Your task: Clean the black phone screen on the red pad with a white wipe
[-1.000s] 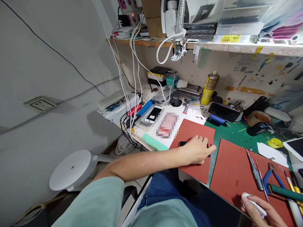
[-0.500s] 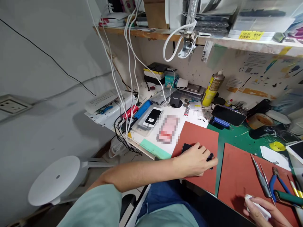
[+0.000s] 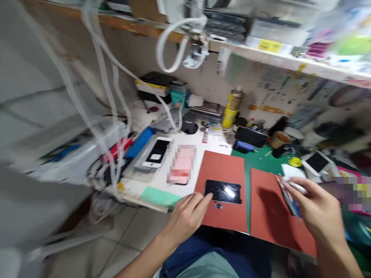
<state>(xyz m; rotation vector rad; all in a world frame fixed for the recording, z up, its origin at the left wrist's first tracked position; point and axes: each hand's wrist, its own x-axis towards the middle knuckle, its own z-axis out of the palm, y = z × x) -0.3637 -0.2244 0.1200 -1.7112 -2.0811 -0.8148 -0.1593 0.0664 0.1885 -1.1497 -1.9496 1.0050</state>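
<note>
Resting nearest, at the left, a bare left hand [image 3: 185,218] with its fingers [image 3: 197,201] spread apart and holding nothing, their tips at the near left corner of a flat, glossy black glass phone panel [image 3: 222,192], whether touching it or just short being impossible to tell. Lying flat on a red-brown rubbery work mat [image 3: 224,166], the panel sits to the right of those fingertips and slightly farther off, its long axis running left to right with a slight tilt, and no visible mark showing which end is its top. Just off its near edge, a tiny dark fragment [image 3: 218,205]. Farther right and less close to the panel, a bare right hand [image 3: 319,210], raised over a second red-brown mat [image 3: 272,220], thumb and fingers pinched on a small white wipe [image 3: 294,186]. Below it, slim steel tweezers [image 3: 286,197], blurred. Beyond, a green cutting mat [image 3: 261,154], a white-framed phone in a grey tray [image 3: 155,152], and a yellow spray can [image 3: 233,108] beneath a wooden shelf [image 3: 124,25].
</note>
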